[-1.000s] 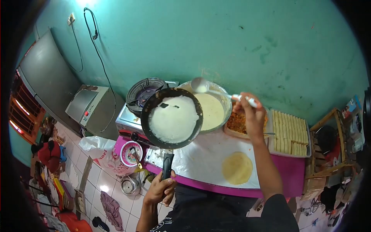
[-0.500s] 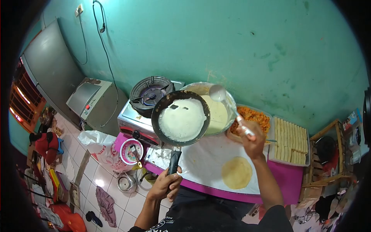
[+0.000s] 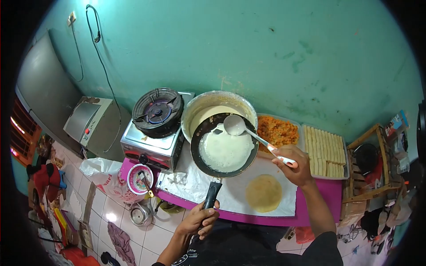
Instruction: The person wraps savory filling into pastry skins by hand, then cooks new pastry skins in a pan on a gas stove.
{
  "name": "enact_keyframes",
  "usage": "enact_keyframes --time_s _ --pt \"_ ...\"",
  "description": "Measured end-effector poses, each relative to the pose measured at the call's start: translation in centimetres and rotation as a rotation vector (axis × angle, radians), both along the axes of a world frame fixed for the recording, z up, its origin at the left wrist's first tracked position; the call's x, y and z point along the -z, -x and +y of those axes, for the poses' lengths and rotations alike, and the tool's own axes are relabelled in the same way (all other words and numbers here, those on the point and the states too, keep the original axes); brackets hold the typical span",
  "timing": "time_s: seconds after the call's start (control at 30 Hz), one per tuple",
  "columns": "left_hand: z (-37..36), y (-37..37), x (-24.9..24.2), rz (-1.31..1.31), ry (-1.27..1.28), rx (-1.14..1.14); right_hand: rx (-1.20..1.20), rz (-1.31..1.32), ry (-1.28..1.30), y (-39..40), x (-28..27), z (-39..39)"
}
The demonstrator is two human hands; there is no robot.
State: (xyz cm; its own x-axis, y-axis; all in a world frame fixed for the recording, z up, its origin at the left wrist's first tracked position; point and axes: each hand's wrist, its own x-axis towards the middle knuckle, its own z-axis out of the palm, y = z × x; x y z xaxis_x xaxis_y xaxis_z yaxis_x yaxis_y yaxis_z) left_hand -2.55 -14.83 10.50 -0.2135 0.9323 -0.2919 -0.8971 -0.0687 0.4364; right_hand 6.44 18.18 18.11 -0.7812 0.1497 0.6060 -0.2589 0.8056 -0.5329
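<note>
My left hand (image 3: 200, 219) is wrapped round the black handle of a frying pan (image 3: 198, 163). A thin, pale layer of batter (image 3: 224, 153) covers most of the pan's bottom, with a small dark gap near its upper edge. In my right hand (image 3: 294, 165) is a ladle (image 3: 235, 126) with a white and orange handle; its bowl is over the pan's upper edge, by the gap. Partly under the pan stands a large pot (image 3: 195, 106) of batter. A cooked round crepe (image 3: 264, 193) lies on the white sheet, below and left of my right hand.
A gas stove (image 3: 151, 148) with a lit-looking burner stands left of the pot. To the right are a container of orange filling (image 3: 278, 131) and a tray of pale rolls (image 3: 324, 150). A bowl with a brush (image 3: 140, 179) sits at the table's left end.
The ladle has swung down and left from over the pot to the pan. The pan has moved right, away from the stove and over the pot's front.
</note>
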Motion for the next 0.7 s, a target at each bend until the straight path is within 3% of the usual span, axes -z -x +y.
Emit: enact_keyframes --time_s 0.27,0.3,0.37,0.47,0.7 --pt "0.8 -0.4 -0.4 -0.016 0.002 0.073 -0.028 0.009 -0.272 0.0 -1.9 0.8" --pt "0.8 -0.5 -0.4 -0.022 -0.006 0.083 -0.032 0.007 -0.277 0.0 -2.0 1.1" --pt "0.8 -0.5 -0.3 -0.021 -0.019 0.108 -0.028 -0.029 -0.052 -0.2 -1.8 1.6" --pt "1.0 -0.3 -0.3 -0.028 -0.025 0.153 0.022 -0.045 -0.196 -0.2 -1.7 2.0" --pt "0.9 -0.2 -0.5 -0.065 -0.041 0.183 -0.003 0.003 -0.182 -1.2 -2.3 2.6"
